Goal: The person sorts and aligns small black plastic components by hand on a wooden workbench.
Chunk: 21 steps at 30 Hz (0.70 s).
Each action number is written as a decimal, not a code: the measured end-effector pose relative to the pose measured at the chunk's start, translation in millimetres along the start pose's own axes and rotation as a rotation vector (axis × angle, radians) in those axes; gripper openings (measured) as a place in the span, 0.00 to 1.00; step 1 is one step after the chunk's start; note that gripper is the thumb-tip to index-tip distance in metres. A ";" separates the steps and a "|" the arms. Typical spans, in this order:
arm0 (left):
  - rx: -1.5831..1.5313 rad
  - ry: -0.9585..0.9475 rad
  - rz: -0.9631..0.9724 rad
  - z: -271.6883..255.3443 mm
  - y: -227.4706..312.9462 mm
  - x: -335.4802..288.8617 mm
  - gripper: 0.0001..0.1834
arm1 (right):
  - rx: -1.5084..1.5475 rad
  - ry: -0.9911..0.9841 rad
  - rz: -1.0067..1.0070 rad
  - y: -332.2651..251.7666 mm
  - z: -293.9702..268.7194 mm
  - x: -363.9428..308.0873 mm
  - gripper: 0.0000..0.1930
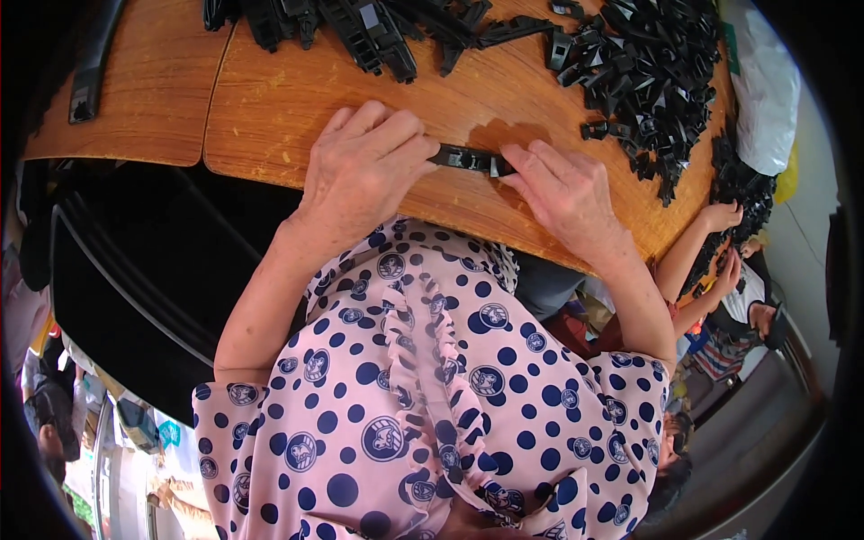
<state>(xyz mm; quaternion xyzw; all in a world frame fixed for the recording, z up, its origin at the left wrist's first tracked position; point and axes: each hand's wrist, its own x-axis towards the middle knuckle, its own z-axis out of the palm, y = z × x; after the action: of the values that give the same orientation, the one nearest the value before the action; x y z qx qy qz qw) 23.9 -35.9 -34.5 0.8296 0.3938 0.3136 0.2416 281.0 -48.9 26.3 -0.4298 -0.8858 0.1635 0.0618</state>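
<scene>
A narrow black plastic part (466, 159) is stretched between my two hands, just above the near edge of the wooden table (270, 99). My left hand (367, 166) is closed on its left end, fingers curled over it. At its other end my right hand (562, 191) pinches between thumb and fingers, where a small pale or shiny spot shows. My fingertips hide both ends of the part. A heap of small black plastic clips (652, 81) lies beyond my right hand. Long black ribbed plastic strips (369, 36) are piled farther off, past my left hand.
One long black strip (87, 90) lies at the far left of the table. A large black glossy surface (135, 261) is below the left table edge. Another person's hands (723, 218) work at the right, near more black parts and a white bag (767, 99).
</scene>
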 end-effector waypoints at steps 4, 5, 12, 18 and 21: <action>-0.005 -0.001 0.009 0.2 1.8 -0.2 0.09 | -0.002 -0.004 -0.013 -1.3 1.1 0.9 0.15; -0.008 -0.001 0.007 -0.2 2.2 0.2 0.09 | -0.002 -0.008 -0.012 -1.8 1.9 1.1 0.15; -0.002 -0.008 0.014 -4.1 -0.7 1.6 0.12 | 0.084 0.003 0.011 -11.1 15.6 21.7 0.11; 0.034 -0.015 0.048 -1.3 -5.4 5.1 0.15 | -0.022 0.016 0.008 -5.4 7.6 25.0 0.13; -0.016 0.022 0.040 -11.6 -3.1 1.7 0.10 | -0.196 0.079 0.068 20.1 -9.7 -4.7 0.17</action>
<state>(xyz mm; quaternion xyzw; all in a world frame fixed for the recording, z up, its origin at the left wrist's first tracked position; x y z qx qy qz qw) 15.0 -30.9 -27.9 0.8319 0.3771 0.3306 0.2376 301.3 -38.7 28.6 -0.4695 -0.8795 0.0613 0.0489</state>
